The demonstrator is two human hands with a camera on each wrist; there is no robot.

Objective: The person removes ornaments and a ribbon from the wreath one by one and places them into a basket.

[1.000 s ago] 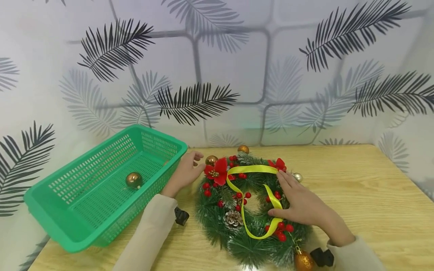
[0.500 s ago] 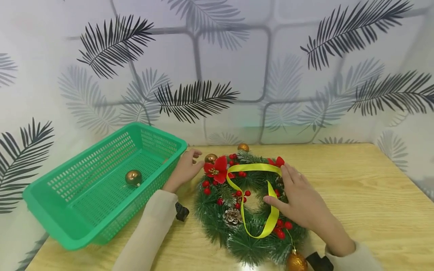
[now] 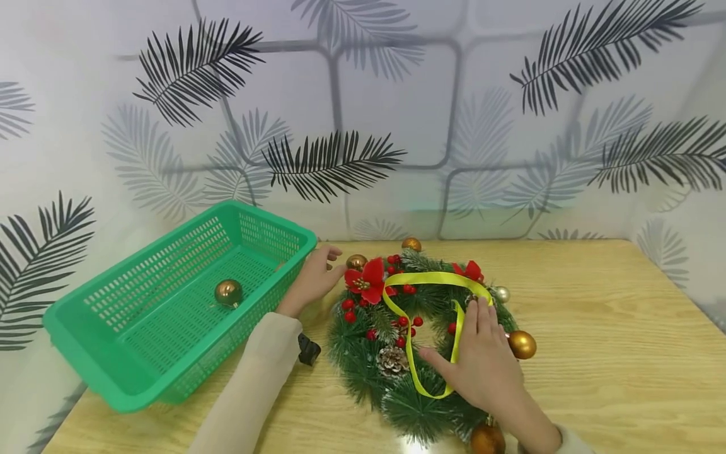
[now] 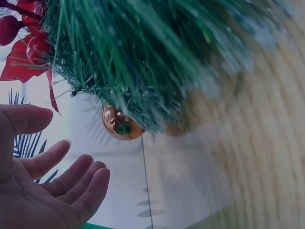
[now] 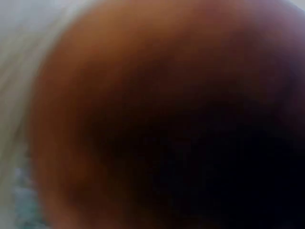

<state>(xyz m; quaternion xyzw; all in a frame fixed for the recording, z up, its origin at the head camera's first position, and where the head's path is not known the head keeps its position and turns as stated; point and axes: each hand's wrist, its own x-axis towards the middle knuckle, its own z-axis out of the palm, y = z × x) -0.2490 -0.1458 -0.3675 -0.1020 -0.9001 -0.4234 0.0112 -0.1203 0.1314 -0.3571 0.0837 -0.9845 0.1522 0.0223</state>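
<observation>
A green Christmas wreath (image 3: 420, 416) with red berries, a pinecone (image 3: 392, 360) and a red flower (image 3: 365, 281) lies flat on the table. Loops of yellow ribbon (image 3: 425, 278) run across its top. My right hand (image 3: 488, 359) lies over the wreath's right side, fingers straight on the ribbon and greenery, thumb spread toward the centre hole. An orange bauble (image 3: 488, 438) near that wrist fills the right wrist view as a dark blur. Beside the wreath's upper left, my left hand (image 3: 314, 277) holds nothing; its fingers are loosely curved near the red flower and a copper bauble (image 4: 121, 123).
At the left stands a green plastic basket (image 3: 187, 378) with a shiny copper bauble (image 3: 229, 293) inside. Around the wreath's edge are a gold bauble (image 3: 522, 345), a pale bauble (image 3: 501, 294) and an orange bauble (image 3: 411, 244). A leaf-patterned wall covering (image 3: 391, 126) rises behind the table.
My right hand has shifted left and down over the wreath, bringing the gold bauble at the right edge into sight. The ribbon's right loop has changed shape. My left hand stays about the same.
</observation>
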